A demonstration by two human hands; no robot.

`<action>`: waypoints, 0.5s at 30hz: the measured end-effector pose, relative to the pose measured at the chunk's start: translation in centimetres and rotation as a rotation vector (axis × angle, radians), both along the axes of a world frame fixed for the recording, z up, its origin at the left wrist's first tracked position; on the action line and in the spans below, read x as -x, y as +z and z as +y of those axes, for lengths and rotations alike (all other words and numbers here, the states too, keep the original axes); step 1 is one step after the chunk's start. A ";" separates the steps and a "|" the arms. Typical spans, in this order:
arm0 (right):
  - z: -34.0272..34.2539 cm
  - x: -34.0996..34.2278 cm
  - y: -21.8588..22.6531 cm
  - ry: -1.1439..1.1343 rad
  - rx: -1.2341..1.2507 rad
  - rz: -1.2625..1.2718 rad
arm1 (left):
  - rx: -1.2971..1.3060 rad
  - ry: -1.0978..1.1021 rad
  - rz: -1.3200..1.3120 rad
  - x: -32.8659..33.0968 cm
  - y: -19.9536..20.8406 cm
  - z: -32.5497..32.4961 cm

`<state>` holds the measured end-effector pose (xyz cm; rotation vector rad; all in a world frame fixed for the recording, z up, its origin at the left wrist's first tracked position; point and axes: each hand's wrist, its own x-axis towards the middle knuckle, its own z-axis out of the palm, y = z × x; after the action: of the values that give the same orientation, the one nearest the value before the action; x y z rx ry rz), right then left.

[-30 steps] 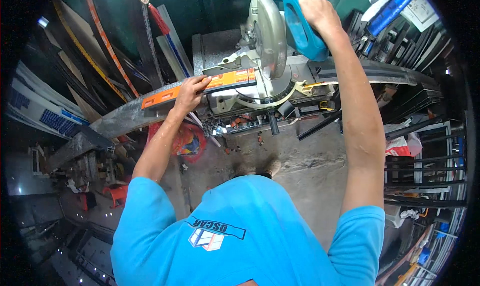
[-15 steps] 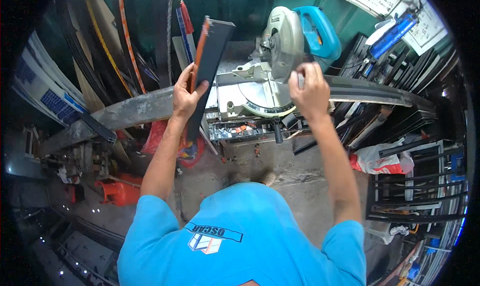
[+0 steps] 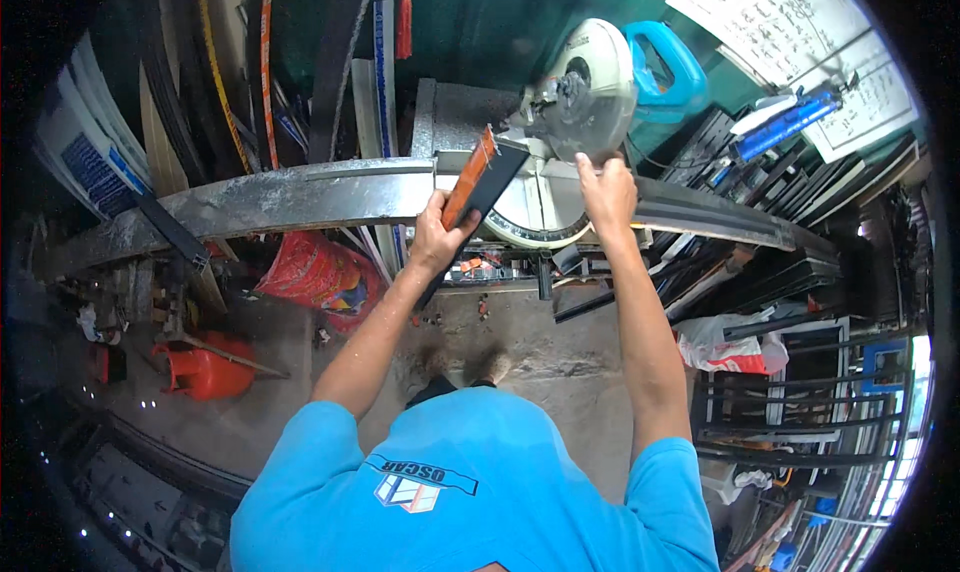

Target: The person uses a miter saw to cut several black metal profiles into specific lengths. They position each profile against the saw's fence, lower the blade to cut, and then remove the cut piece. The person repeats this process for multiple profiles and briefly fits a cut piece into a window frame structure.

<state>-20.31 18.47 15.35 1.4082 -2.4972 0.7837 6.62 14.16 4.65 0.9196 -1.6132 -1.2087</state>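
Teal-and-cream, round-guarded mitre saw (image 3: 606, 67) stands beyond the tilted, flat black-and-orange bar (image 3: 496, 179), clamped in the left hand (image 3: 438, 240); the half-curled right hand (image 3: 608, 196) is apart (its grip I cannot tell). Firm hold, clear of the saw, seems wise.

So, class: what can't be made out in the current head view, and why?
Head view:
Black-and-orange bar: partly covered by the left hand.
Legs: mostly hidden by the blue shirt.
Papers: writing too small to read.
Right hand: blur leaves contact with the saw unclear.
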 end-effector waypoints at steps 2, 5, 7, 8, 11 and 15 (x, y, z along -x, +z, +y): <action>-0.2 -0.4 2.9 -0.020 0.025 0.067 | -0.068 -0.066 0.126 -0.2 -0.8 -0.3; -1.8 -1.2 8.2 0.084 0.170 0.206 | -0.208 -0.128 0.343 0.4 -0.8 -0.3; -3.1 -0.5 11.1 0.121 0.201 0.364 | -0.249 -0.125 0.399 1.6 -0.4 0.2; -4.0 1.1 11.6 0.191 0.281 0.463 | -0.271 -0.128 0.428 2.3 -0.2 0.4; -5.3 2.5 12.6 0.284 0.160 0.427 | -0.243 -0.060 0.353 3.7 -1.6 0.5; -2.7 2.1 12.3 0.475 0.046 0.240 | -0.241 0.022 0.239 4.8 -2.6 0.6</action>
<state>-22.45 15.81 27.68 1.9785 -1.9776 0.6872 1.84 14.77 2.05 0.9003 -1.2851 -1.4607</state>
